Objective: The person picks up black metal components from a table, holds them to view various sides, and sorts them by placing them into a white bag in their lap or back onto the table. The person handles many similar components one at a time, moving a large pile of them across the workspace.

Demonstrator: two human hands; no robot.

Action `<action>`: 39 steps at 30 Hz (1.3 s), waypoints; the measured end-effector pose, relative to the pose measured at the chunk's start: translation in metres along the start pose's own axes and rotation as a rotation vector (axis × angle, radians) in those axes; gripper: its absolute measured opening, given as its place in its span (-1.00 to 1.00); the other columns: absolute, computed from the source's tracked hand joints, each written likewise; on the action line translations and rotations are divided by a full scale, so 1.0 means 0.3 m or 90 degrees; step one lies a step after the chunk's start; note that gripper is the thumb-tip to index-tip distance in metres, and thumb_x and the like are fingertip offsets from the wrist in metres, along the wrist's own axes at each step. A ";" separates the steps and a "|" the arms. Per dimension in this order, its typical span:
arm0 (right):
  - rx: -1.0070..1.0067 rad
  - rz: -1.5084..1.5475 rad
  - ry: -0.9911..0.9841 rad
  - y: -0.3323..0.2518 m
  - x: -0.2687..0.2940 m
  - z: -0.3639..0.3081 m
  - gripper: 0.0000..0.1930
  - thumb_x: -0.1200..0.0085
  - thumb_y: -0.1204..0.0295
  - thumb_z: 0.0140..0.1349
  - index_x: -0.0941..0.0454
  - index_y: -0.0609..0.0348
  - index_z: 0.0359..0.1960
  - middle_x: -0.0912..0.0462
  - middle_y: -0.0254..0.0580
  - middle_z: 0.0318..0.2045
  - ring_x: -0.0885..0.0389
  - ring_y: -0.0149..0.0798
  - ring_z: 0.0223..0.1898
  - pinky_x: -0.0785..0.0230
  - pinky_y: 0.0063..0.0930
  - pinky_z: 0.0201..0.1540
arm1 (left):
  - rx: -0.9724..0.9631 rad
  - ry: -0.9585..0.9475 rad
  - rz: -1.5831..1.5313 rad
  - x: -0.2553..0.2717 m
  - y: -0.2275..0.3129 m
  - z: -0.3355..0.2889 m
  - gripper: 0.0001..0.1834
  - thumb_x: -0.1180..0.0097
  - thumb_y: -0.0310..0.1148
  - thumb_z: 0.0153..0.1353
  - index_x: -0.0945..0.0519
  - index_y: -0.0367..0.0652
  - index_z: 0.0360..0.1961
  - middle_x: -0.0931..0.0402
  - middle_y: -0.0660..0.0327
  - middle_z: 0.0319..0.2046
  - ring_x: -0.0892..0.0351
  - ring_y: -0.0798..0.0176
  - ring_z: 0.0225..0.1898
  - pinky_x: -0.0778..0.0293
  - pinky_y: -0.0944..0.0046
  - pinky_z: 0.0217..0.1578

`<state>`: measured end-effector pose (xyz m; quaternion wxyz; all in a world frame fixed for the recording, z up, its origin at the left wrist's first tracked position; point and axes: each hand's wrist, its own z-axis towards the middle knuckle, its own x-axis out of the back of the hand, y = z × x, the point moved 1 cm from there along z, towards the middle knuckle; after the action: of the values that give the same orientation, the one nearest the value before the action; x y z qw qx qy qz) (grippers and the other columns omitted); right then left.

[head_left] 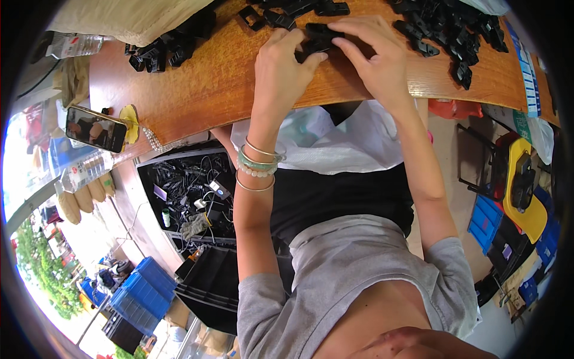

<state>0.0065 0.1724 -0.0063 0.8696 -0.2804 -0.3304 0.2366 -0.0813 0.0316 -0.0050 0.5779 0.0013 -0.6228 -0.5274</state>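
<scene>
Both of my hands meet over one black plastic part [317,37] on the wooden table [203,90]. My left hand [281,63] grips its left end with curled fingers. My right hand [373,54] presses on its right end, fingers spread over the top. Several bracelets sit on my left wrist [258,164]. More black plastic parts lie in a pile at the far right [454,33] and another at the far left [170,45], with a few loose ones [281,15] just beyond my hands.
A phone [95,128] leans at the table's left edge beside a plastic bottle [75,45]. A white plastic bag [341,143] hangs at my lap. A black bin of cables [191,191] and blue crates [143,293] stand at the left; a yellow chair [523,185] is at the right.
</scene>
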 end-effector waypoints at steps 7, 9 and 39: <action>0.100 -0.091 -0.116 -0.029 0.055 0.027 -0.76 -0.21 0.59 -0.03 -0.65 0.17 -0.25 -0.65 -0.26 -0.26 -0.52 -0.19 -0.14 -0.37 -0.40 -0.09 | 0.180 -0.059 -0.426 -0.002 0.045 -0.021 -0.69 -0.25 -0.48 0.05 -0.53 -0.43 -0.19 -0.59 0.12 -0.53 -0.50 0.37 -0.70 -0.31 0.42 -0.68; 0.190 -0.169 -0.102 -0.038 0.064 0.028 -0.75 -0.21 0.59 -0.03 -0.65 0.16 -0.24 -0.64 -0.29 -0.25 -0.52 -0.18 -0.14 -0.36 -0.40 -0.13 | 0.185 -0.040 -0.485 -0.009 0.055 -0.028 -0.69 -0.23 -0.49 0.09 -0.51 -0.47 -0.18 -0.58 0.13 -0.55 -0.48 0.43 -0.73 -0.25 0.48 -0.75; 0.008 -0.085 -0.086 0.029 0.082 0.030 -0.80 -0.15 0.51 0.11 -0.55 0.29 -0.21 -0.60 -0.23 -0.43 -0.60 -0.39 -0.34 -0.40 -0.55 -0.28 | -0.122 0.245 0.151 0.029 -0.062 0.049 -0.78 -0.06 -0.56 0.01 -0.54 -0.20 -0.25 -0.45 0.06 -0.20 -0.55 0.02 -0.27 -0.49 0.15 -0.33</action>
<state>0.0146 0.1964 0.0045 0.8609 -0.2356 -0.4048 0.1985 -0.1060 0.0275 -0.0077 0.7412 -0.0264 -0.4441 -0.5027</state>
